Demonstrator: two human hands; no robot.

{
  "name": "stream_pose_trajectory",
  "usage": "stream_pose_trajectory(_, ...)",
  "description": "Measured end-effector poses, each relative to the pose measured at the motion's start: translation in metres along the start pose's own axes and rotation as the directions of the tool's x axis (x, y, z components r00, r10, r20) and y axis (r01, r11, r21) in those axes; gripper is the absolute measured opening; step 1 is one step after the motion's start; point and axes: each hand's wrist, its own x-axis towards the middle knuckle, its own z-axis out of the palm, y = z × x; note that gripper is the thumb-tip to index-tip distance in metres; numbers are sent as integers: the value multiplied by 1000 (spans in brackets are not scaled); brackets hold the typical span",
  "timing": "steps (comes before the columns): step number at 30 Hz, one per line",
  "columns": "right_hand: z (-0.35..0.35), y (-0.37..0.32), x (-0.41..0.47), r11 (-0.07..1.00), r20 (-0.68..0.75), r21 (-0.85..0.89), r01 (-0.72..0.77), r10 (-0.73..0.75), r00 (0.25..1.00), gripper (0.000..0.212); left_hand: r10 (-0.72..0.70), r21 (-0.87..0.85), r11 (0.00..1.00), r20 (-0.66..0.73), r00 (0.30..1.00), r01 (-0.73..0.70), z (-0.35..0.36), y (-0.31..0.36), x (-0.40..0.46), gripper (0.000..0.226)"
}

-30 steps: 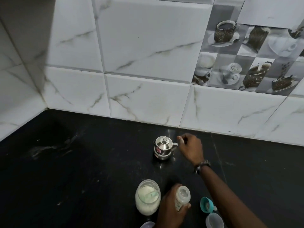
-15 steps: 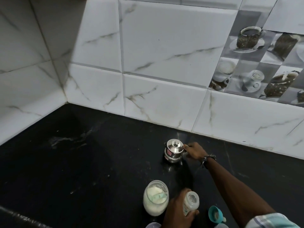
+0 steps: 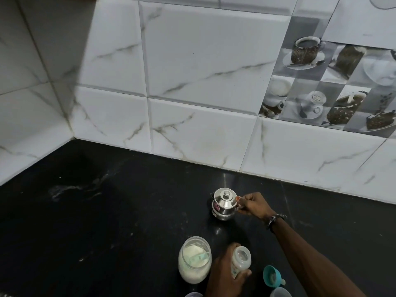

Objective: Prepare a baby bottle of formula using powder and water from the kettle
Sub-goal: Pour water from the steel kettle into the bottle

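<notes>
While the right hand (image 3: 252,205) closes around the handle of the small steel kettle (image 3: 224,204), the kettle sits upright, lid on, on the black counter (image 3: 107,221), toward the back edge near the tiled wall (image 3: 203,82). Left hand (image 3: 225,275) wraps the open baby bottle (image 3: 240,261) at the front edge of the counter, mouth upward, no teat fitted. Open powder jar (image 3: 194,262) stands just left of the bottle, a pale scoop visible inside. Teal ring (image 3: 272,276) lies to the right of the bottle; two clear pieces at the bottom edge of view cannot be identified.

Judged step: lift kettle, bring it to the bottle, pour. Whether powder is already in the bottle cannot be told.

For a clean pour: keep the bottle upright and braced against the counter, bring the spout close over the narrow mouth before tilting, tilt slowly. Lid appears loose-fitting; a steep tilt may let it slip. Kettle may be hot, so hold only the handle.
</notes>
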Motion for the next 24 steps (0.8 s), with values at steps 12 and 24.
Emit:
stream_pose_trajectory(12, -90, -30, -95, 993, 119, -63, 98, -90, 989, 41, 39, -24, 999, -24, 999, -40, 2, 4, 14, 57)
stream_pose_trajectory(24, -97, -41, -139, 875, 164, -467, 130, -59, 985, 42, 25, -5, 1000, -9, 1000, -25, 4, 8, 19, 49)
